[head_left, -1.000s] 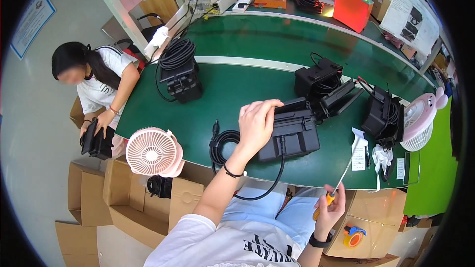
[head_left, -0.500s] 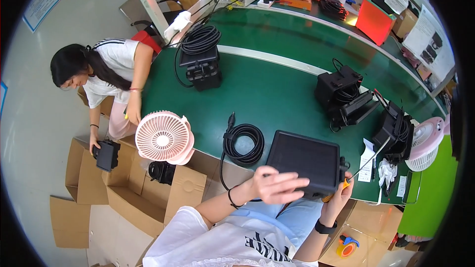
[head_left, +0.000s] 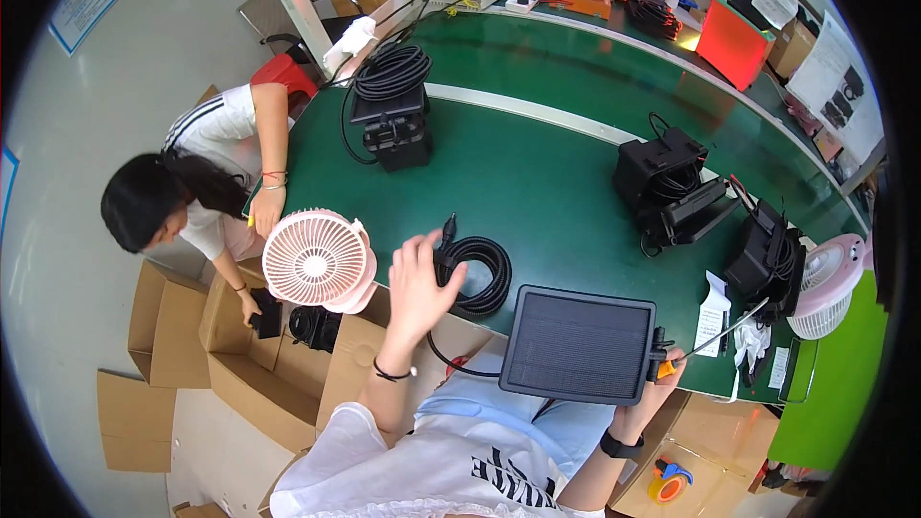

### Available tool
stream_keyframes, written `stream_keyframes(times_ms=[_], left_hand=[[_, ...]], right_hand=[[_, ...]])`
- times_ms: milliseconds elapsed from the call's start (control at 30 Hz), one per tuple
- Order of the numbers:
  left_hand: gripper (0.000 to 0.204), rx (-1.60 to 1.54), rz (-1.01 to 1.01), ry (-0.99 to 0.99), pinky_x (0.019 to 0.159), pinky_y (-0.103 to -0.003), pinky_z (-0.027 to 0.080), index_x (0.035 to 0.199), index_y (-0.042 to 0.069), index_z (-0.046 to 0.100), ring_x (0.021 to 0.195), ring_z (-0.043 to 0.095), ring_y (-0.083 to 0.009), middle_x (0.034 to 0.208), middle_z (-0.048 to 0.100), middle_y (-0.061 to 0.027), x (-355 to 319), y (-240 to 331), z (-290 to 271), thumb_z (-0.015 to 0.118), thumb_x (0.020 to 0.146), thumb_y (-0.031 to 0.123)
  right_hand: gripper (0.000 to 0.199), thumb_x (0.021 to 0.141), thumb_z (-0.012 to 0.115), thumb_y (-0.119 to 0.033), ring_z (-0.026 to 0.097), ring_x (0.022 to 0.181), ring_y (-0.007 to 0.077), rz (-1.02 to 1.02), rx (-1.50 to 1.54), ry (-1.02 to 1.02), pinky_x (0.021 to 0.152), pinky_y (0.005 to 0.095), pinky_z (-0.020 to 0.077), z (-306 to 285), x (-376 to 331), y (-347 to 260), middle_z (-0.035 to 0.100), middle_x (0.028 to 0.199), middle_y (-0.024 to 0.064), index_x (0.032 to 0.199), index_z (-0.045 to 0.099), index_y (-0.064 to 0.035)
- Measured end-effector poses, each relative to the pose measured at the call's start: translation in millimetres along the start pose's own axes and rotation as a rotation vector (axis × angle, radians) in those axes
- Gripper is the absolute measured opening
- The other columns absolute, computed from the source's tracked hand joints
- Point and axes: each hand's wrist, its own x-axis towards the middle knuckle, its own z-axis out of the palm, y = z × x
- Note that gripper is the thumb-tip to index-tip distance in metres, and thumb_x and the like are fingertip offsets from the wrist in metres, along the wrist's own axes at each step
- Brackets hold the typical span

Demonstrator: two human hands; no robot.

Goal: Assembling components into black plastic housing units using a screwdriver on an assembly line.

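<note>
A black box with a ribbed top face (head_left: 578, 345) is tilted toward me at the table's front edge, partly over my lap. My right hand (head_left: 662, 386) is at its right side, closed round a screwdriver (head_left: 666, 369) with an orange handle; its long metal shaft points away to the right. Part of that hand is hidden behind the box. Left of the box lies a coil of black cable (head_left: 494, 273), with a plug end (head_left: 449, 228) sticking up. My left hand (head_left: 420, 288) is beside the coil, fingers and thumb apart, covering its left part. A cable runs from there to the box.
A pink fan (head_left: 317, 264) stands at the table's left edge; another fan (head_left: 827, 278) is far right. Black boxes with cables (head_left: 662, 173) sit on the green table (head_left: 518, 163). At left, a co-worker's hand (head_left: 251, 310) is inside an open carton (head_left: 264, 403).
My left hand has left the box top and moved left to the cable coil. The box has tilted, showing its ribbed face. The co-worker has leaned down, lowering a black box into the carton.
</note>
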Motion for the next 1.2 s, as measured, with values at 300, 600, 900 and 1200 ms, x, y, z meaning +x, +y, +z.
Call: stream_keyframes(times_ms=[300,600,900,1200], left_hand=[[0.052,-0.259,0.015,-0.092,0.086,-0.042,0.051,0.131,0.003,0.045,0.103,0.059,-0.0358,0.115,0.05,-0.0197,4.6,2.5,-9.7,0.071,0.087,0.017],[0.037,-0.339,0.861,0.164,0.075,-0.031,0.05,0.103,0.019,0.076,0.093,0.057,-0.0211,0.11,0.055,-0.0078,-17.6,98.8,-66.5,0.085,0.067,0.021],[0.045,-0.076,1.001,0.018,0.087,-0.034,0.05,0.116,0.035,0.071,0.09,0.064,-0.0148,0.101,0.066,-0.0002,-32.8,123.8,-33.5,0.064,0.074,0.019],[0.053,-0.017,1.102,-0.055,0.092,-0.032,0.051,0.127,0.037,0.064,0.096,0.065,-0.0156,0.105,0.066,-0.0004,-19.3,120.0,-41.4,0.061,0.077,0.017]], right_hand=[[0.031,0.087,0.069,0.0,0.054,0.106,0.0172,0.023,0.052,-0.028,0.097,0.0302,0.0428,-1.9,-3.7,-1.6,0.053,0.105,0.0052,0.1,0.044,-0.012],[0.034,0.083,0.053,0.019,0.051,0.108,0.0171,-0.042,-0.05,0.094,0.098,0.0302,0.038,24.4,-16.2,0.8,0.046,0.101,0.0026,0.1,0.044,-0.0092],[0.025,0.09,0.054,0.012,0.057,0.113,0.0213,-0.041,0.054,0.034,0.098,0.03,0.0409,34.5,-14.8,1.7,0.056,0.103,0.0088,0.096,0.043,-0.0086],[0.026,0.09,0.061,0.009,0.059,0.105,0.0207,-0.108,0.026,-0.007,0.094,0.0321,0.0448,25.5,-2.1,12.1,0.048,0.091,0.0027,0.092,0.042,-0.0083]])
